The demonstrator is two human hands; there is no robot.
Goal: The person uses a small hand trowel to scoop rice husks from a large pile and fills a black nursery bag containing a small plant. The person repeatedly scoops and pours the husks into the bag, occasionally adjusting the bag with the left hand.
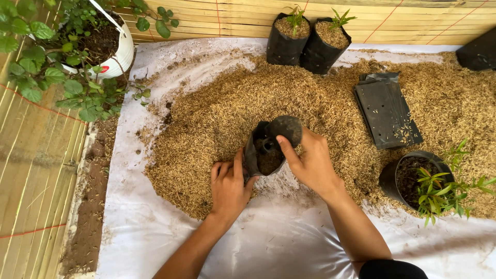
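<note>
A small black plastic grow bag (269,140) stands open on a heap of rice husks (320,108), with some husk mix inside it. My left hand (228,187) grips the bag's left side near its base. My right hand (310,161) holds the right edge of the bag's mouth, fingers curled over the rim. Both hands rest at the near edge of the heap, above the white plastic sheet (268,243).
Two filled black bags with seedlings (308,36) stand at the back. A flat stack of empty black bags (388,111) lies right of centre. A black pot with a green plant (421,181) sits at right. A white pot of leafy plant (98,44) stands at top left.
</note>
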